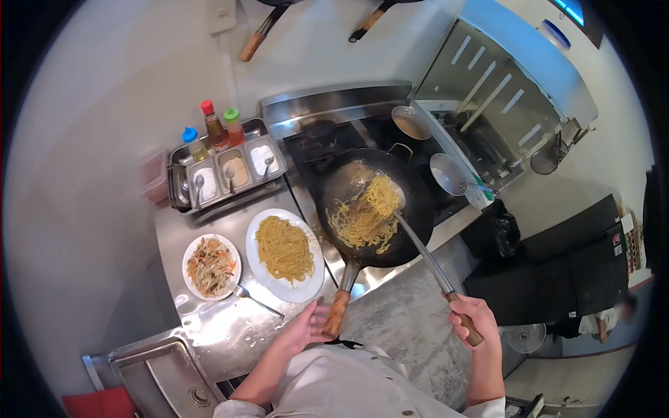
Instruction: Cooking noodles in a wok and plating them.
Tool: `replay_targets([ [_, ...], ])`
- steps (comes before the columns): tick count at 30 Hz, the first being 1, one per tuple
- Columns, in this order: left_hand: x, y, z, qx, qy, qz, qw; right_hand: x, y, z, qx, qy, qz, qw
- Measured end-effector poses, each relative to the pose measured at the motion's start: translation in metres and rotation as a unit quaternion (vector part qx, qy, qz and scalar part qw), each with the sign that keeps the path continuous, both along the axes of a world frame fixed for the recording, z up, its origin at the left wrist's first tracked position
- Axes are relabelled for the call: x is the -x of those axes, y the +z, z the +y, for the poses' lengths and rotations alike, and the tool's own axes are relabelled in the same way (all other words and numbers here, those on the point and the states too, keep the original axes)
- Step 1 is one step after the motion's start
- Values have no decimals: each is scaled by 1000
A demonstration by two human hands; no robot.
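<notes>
A black wok [418,230] sits on the stove with yellow noodles [363,224] in it. My right hand [475,318] grips the wooden handle of a long metal wok ladle [426,253]. The ladle's head, partly hidden, carries a clump of noodles in the wok. Beside the wok's wooden handle [337,313] is my left hand [306,329], its fingers apart and not wrapped around it; whether they touch it I cannot tell. An oval white plate [293,297] of noodles lies left of the wok. Further left, a round white plate [186,271] holds shredded vegetables, with a fork [256,300] resting on its rim.
A steel tray [235,190] holds seasoning pans with spoons and several squeeze bottles [211,125]. Two smaller pans [411,123] [448,175] stand at the stove's right. A steel sink [172,371] is at lower left. At far right, a person [601,321] is partly visible.
</notes>
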State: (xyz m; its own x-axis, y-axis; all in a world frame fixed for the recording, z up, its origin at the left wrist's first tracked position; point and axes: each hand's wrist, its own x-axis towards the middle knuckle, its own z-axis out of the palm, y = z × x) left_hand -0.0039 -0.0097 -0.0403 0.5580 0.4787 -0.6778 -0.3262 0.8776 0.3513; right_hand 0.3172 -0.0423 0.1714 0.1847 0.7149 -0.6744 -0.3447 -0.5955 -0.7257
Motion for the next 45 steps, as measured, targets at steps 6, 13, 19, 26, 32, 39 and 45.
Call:
replay_targets([
  [6, 42, -15, -11, -20, 27, 88, 996, 19, 39, -14, -9, 44, -24, 999],
  [13, 74, -19, -32, -13, 81, 111, 990, 39, 40, -29, -3, 125, -27, 992],
  [19, 82, -26, -43, -3, 103, 138, 985, 79, 3, -21, 73, 227, -63, 969],
  [26, 89, -30, -50, -13, 116, 146, 982, 100, -40, -29, -27, 433, -374, 820],
  [32, 86, -31, -45, -35, 119, 168, 978, 104, -72, -24, -153, 501, -541, 658],
  [39, 78, -31, -32, -71, 124, 199, 969, 107, -46, -32, -178, 495, -636, 565],
  [45, 70, -49, -15, -121, 139, 280, 942, 101, -55, -41, -176, 524, -643, 530],
])
